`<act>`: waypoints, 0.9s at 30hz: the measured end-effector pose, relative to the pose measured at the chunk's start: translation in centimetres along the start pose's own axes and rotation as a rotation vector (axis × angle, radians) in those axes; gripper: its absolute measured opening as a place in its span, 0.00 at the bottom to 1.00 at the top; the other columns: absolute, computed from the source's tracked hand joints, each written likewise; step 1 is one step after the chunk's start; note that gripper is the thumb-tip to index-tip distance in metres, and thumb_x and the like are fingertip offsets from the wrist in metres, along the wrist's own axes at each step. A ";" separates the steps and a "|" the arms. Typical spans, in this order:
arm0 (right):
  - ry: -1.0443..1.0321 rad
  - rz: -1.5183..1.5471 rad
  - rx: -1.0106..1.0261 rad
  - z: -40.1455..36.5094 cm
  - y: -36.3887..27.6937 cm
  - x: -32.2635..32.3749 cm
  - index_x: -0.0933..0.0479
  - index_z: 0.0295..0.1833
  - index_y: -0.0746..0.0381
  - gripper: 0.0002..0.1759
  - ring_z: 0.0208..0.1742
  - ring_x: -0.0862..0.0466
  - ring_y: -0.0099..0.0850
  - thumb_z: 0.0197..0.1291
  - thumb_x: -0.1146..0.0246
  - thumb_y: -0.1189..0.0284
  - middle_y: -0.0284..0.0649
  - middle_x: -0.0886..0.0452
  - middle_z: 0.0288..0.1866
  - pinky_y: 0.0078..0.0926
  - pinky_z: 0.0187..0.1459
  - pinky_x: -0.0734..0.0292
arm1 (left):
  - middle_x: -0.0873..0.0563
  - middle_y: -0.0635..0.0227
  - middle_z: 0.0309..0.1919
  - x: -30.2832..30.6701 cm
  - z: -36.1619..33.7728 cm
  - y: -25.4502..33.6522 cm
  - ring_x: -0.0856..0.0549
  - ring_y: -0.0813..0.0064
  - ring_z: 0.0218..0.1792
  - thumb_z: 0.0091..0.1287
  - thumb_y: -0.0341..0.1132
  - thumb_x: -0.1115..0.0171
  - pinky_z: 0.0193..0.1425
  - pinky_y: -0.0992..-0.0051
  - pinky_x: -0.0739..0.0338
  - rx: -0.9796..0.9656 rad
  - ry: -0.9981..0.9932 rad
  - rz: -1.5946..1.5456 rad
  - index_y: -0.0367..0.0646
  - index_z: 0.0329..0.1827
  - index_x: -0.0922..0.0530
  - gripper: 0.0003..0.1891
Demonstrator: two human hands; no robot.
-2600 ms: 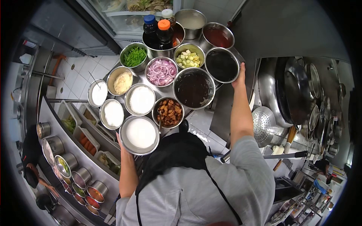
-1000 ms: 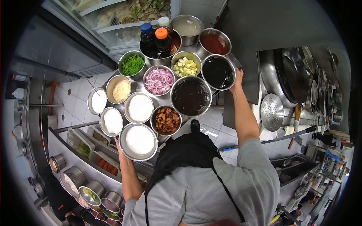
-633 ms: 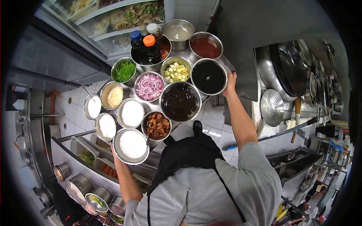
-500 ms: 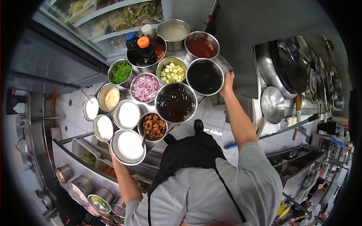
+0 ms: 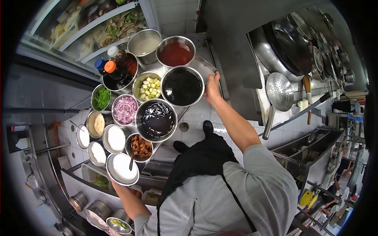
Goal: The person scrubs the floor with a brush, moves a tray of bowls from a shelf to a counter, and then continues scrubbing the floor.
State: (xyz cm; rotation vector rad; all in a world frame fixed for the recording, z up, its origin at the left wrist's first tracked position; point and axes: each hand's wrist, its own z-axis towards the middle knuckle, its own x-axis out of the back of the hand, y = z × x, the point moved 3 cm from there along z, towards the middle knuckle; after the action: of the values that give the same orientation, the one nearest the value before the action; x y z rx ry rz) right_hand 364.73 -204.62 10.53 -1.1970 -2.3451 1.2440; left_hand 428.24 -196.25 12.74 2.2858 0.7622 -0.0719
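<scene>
A metal tray [image 5: 205, 65] carries several steel containers. My right hand [image 5: 212, 87] grips its right edge, beside a pot of black liquid [image 5: 182, 86]. At the tray's lower left, my left hand [image 5: 114, 185] is mostly hidden beneath a bowl of white powder [image 5: 123, 167], its fingers out of sight. Between my hands stand a pot of glossy dark sauce [image 5: 156, 120] and a pot of browned pieces [image 5: 141, 146] with a spoon. Farther out are sliced onions [image 5: 125, 110], green-white cubes [image 5: 150, 88], chopped greens [image 5: 103, 98], red liquid [image 5: 176, 54] and an orange-capped bottle [image 5: 110, 67].
An open refrigerator [image 5: 104, 33] with food stands at the upper left. On the right are a perforated ladle [image 5: 279, 91] and large woks [image 5: 289, 49]. A steel counter [image 5: 75, 183] with food containers runs along the lower left. Pale floor tiles [image 5: 197, 114] show below the tray.
The tray with its containers has moved left in view, together with both hands. The refrigerator has shifted left, and more floor shows between the tray and my shoes.
</scene>
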 end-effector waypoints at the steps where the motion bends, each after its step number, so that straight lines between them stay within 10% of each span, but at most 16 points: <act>1: -0.001 0.004 0.004 -0.4 -0.4 -0.1 0.62 0.85 0.42 0.38 0.50 0.16 0.43 0.77 0.53 0.52 0.52 0.40 0.79 0.39 0.30 0.17 | 0.18 0.51 0.65 0.1 0.1 0.0 0.19 0.50 0.65 0.77 0.68 0.67 0.70 0.52 0.22 0.000 0.013 -0.006 0.39 0.72 0.27 0.42; 8: -0.063 0.003 0.018 0.8 -0.9 -0.7 0.64 0.84 0.41 0.40 0.54 0.20 0.58 0.76 0.52 0.51 0.57 0.45 0.80 0.56 0.36 0.14 | 0.18 0.51 0.64 1.7 -0.3 -1.3 0.19 0.50 0.65 0.78 0.68 0.67 0.70 0.52 0.22 -0.038 0.114 -0.051 0.39 0.72 0.27 0.41; 27: -0.294 -0.041 -0.029 5.7 -1.6 -3.5 0.67 0.84 0.42 0.39 0.55 0.17 0.56 0.79 0.54 0.51 0.55 0.34 0.72 0.65 0.40 0.15 | 0.18 0.50 0.64 4.6 -0.4 -5.3 0.18 0.50 0.64 0.78 0.67 0.65 0.69 0.52 0.22 -0.107 0.228 -0.152 0.39 0.71 0.26 0.40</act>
State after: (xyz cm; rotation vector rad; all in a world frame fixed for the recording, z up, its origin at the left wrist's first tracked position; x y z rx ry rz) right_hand 363.13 -211.08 8.86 -1.0284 -2.5851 1.4638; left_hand 429.07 -190.70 8.55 2.1548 1.0321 0.1587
